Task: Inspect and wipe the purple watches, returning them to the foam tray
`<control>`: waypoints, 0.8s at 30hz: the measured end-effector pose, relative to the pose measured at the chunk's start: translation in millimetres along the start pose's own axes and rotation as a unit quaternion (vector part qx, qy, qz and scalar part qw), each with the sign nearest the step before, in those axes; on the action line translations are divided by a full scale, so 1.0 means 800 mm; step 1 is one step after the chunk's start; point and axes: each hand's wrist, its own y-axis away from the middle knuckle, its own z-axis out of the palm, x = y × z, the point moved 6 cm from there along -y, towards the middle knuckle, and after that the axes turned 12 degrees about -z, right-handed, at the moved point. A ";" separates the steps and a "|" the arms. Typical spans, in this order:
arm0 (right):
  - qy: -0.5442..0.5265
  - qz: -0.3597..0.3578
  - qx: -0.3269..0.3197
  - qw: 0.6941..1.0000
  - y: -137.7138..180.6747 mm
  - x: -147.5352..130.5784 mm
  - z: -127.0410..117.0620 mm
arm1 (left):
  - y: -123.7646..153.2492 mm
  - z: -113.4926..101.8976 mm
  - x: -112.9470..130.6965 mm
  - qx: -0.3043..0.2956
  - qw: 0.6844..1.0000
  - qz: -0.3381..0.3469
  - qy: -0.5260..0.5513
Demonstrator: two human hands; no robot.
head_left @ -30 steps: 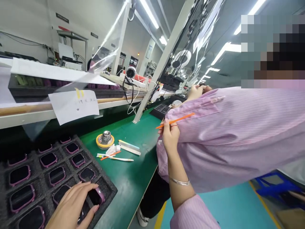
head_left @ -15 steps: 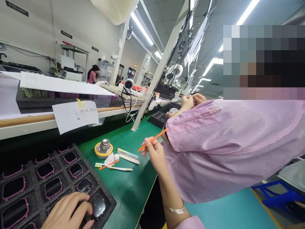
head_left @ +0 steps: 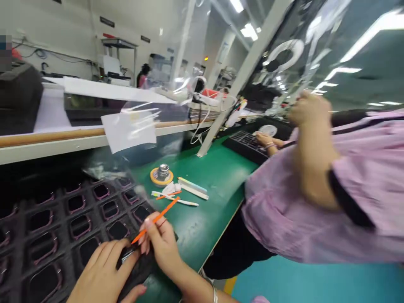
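Left hand (head_left: 101,273) curled closed around a dark, glinting watch-like case (head_left: 139,269) (blurred, details hard to make out), at the corner of a black foam tray (head_left: 58,223); right hand (head_left: 160,244) pinching a thin orange plastic stick (head_left: 156,221), lower tip near the case; green table (head_left: 214,176) beyond.

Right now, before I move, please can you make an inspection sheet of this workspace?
Surface: green bench mat, seen in part.
Things: foam tray holds pink-rimmed watches.
Clutter: tape roll, toothbrush, white strips.
Hands: left hand grips dark device by the tray; right hand pinches orange stick.
Cables: white cable hangs beside the post.
Surroundings: co-worker's hand near black tray; distant person.
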 end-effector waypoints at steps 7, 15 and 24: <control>0.034 -0.018 0.013 0.999 0.017 -0.003 -0.016 | 0.003 -0.023 0.009 -0.051 0.997 -0.055 0.009; 0.117 -0.045 -0.042 0.991 0.029 -0.006 -0.006 | 0.008 -0.019 0.002 -0.059 0.992 -0.073 0.082; 0.175 -0.091 -0.056 0.979 0.035 -0.003 -0.006 | 0.009 -0.012 -0.004 -0.117 0.972 -0.139 0.148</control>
